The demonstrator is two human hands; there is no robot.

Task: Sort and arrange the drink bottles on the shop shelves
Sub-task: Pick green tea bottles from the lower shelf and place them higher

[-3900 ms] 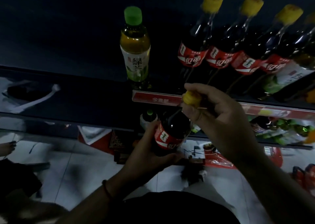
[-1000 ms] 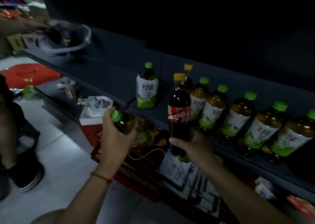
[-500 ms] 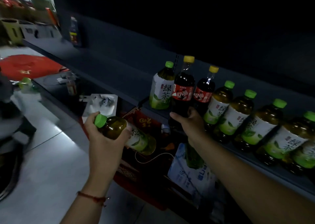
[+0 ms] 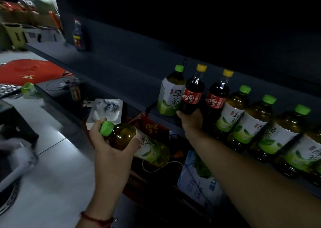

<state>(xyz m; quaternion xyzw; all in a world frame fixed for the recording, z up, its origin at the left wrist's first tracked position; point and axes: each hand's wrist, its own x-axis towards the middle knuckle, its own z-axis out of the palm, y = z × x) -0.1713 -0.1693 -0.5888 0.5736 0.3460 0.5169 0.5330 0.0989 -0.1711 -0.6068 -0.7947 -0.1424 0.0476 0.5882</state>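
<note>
Right hand grip: the right hand [image 4: 191,122] is wrapped around the lower body of a dark cola bottle [image 4: 192,92], fingers closed on it from below and behind; the bottle is upright, yellow cap up, at the front edge of the dark shelf [image 4: 121,75]. Whether its base rests on the board cannot be told, since the hand hides it.

Left hand grip: the left hand [image 4: 111,142] is clamped on the shoulder of a green tea bottle [image 4: 137,142], thumb by the green cap, fingers over the amber body; the bottle lies nearly flat in the air, cap toward the person's left, below and in front of the shelf edge.

Beside the right grip: a standing green tea bottle with a white label [image 4: 171,92] touches the cola bottle on its left; a second cola bottle [image 4: 217,95] stands just to its right.

Further right of the grip: a row of green tea bottles [image 4: 251,122] runs along the shelf edge to the frame's border, set close together.

Below the grips: a lower shelf level with red packaging [image 4: 151,125] and a pale blue bag [image 4: 199,182].

Left of the grips: a white tray [image 4: 106,111], a pale tiled floor [image 4: 52,184] and a red cloth [image 4: 29,71].

Left wrist: a red cord bracelet [image 4: 97,219].
</note>
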